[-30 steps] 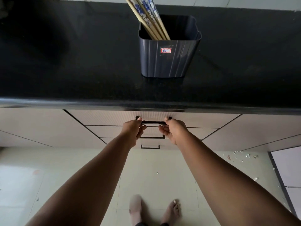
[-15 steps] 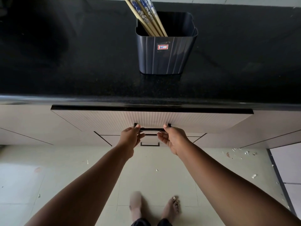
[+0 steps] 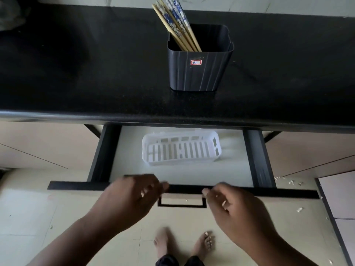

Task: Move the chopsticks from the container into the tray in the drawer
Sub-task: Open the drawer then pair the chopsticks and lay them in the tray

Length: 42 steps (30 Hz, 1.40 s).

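Several wooden chopsticks (image 3: pixel 175 24) with blue-and-white tops lean to the back left in a dark grey container (image 3: pixel 199 70) on the black countertop (image 3: pixel 76 73). Below the counter edge the drawer (image 3: pixel 257 162) stands pulled out. A white slotted tray (image 3: pixel 181 148) lies empty in it, towards the back. My left hand (image 3: pixel 132 194) and my right hand (image 3: pixel 232 206) hover at the drawer's front edge, either side of the handle (image 3: pixel 182 201), fingers loosely curled and holding nothing. The left hand is blurred.
Closed cabinet fronts (image 3: pixel 38 146) flank the drawer on both sides. Pale floor tiles with scattered white crumbs (image 3: pixel 288 182) lie at the right. My bare feet (image 3: pixel 184 244) stand below the drawer front.
The drawer has been pulled from nearly shut to fully out, showing the white tray. Both hands have let go of the handle and risen to the drawer's front edge.
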Each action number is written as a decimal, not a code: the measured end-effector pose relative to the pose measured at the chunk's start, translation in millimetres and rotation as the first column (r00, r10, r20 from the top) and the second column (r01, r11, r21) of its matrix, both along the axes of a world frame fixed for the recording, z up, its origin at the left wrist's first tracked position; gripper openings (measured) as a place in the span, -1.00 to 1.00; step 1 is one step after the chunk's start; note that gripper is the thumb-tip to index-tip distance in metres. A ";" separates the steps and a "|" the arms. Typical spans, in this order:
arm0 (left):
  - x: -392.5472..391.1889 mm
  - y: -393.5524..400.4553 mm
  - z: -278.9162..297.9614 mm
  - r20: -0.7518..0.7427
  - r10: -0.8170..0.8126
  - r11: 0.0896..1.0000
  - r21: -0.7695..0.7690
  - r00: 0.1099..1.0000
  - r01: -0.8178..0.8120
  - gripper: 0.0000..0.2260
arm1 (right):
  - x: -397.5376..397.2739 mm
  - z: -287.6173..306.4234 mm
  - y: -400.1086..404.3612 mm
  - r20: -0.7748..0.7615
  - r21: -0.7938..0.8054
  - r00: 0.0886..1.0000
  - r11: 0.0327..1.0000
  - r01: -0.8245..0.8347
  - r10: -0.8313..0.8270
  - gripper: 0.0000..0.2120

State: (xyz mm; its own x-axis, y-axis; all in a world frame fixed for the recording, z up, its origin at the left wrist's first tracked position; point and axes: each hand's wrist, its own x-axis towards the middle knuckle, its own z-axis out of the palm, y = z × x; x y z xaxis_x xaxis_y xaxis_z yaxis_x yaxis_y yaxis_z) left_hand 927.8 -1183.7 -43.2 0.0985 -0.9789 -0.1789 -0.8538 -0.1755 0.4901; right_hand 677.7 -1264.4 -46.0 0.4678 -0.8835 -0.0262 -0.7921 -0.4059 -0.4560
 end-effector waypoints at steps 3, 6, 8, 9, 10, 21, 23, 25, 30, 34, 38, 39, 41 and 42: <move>-15.3 6.7 -5.4 0.362 -0.040 0.997 -0.042 0.931 0.059 -0.29 | -5.1 -2.5 4.0 -0.094 -0.203 0.986 0.967 -0.152 0.135 -0.54; -29.4 23.7 -32.3 0.404 -0.100 0.994 0.090 0.909 0.069 -0.07 | -0.6 -28.7 19.9 -0.336 -0.092 0.921 0.966 -0.241 0.198 -0.33; -28.8 28.1 -42.5 0.366 -0.086 0.996 0.022 0.927 0.084 -0.04 | -0.2 -41.6 23.2 -0.346 -0.089 0.914 0.962 -0.257 0.212 -0.28; -28.3 27.6 -43.8 0.373 -0.090 0.995 0.003 0.924 0.095 -0.04 | -0.5 -44.8 22.9 -0.351 -0.104 0.915 0.962 -0.252 0.201 -0.27; -27.8 26.5 -45.0 0.383 -0.089 0.995 -0.012 0.919 0.101 -0.04 | -0.5 -46.1 20.9 -0.353 -0.122 0.916 0.961 -0.248 0.191 -0.27; -26.7 22.8 -37.3 0.399 -0.076 0.995 -0.026 0.914 0.094 -0.09 | 2.9 -37.2 15.4 -0.386 -0.068 0.896 0.962 -0.265 0.220 -0.26; -27.3 22.9 -37.4 0.388 -0.081 0.996 -0.013 0.918 0.093 -0.09 | 2.8 -36.6 15.2 -0.393 -0.046 0.891 0.963 -0.265 0.227 -0.26; -27.0 21.9 -36.0 0.366 -0.089 0.996 0.038 0.926 0.080 -0.08 | 2.5 -36.6 12.9 -0.388 0.002 0.889 0.965 -0.261 0.241 -0.24; -9.4 12.6 -37.2 0.226 0.021 1.000 0.004 0.974 -0.023 -0.11 | -4.3 -43.3 0.6 -0.309 0.066 0.905 0.956 -0.285 0.291 -0.21; 20.7 -6.5 -23.3 0.258 0.067 0.997 -0.058 0.964 -0.054 -0.18 | -2.1 -20.6 -20.6 -0.281 0.034 0.931 0.971 -0.235 0.235 -0.23; 36.6 -34.0 -5.1 0.267 0.064 0.995 -0.087 0.961 -0.042 -0.17 | 13.5 14.0 -53.6 -0.283 -0.072 0.938 0.971 -0.229 0.200 -0.24; 36.6 -39.7 0.1 0.271 0.054 0.995 -0.090 0.961 -0.031 -0.16 | 19.4 23.9 -62.5 -0.280 -0.101 0.939 0.967 -0.235 0.200 -0.25; 35.1 -52.2 10.8 0.267 0.056 0.993 -0.119 0.962 -0.024 -0.15 | 34.9 44.7 -81.3 -0.247 -0.166 0.950 0.958 -0.234 0.189 -0.25; 34.0 -59.4 16.6 0.265 0.062 0.990 -0.140 0.962 -0.025 -0.15 | 43.5 55.3 -90.4 -0.228 -0.194 0.956 0.953 -0.232 0.186 -0.24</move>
State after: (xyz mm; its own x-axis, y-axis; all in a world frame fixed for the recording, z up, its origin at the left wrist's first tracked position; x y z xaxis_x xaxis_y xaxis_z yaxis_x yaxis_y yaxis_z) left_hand 961.8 -1243.2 -26.5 0.1676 -0.9858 -0.0078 -0.9500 -0.1636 0.2658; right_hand 721.2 -1354.7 9.3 0.6469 -0.7615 0.0400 -0.7458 -0.6428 -0.1752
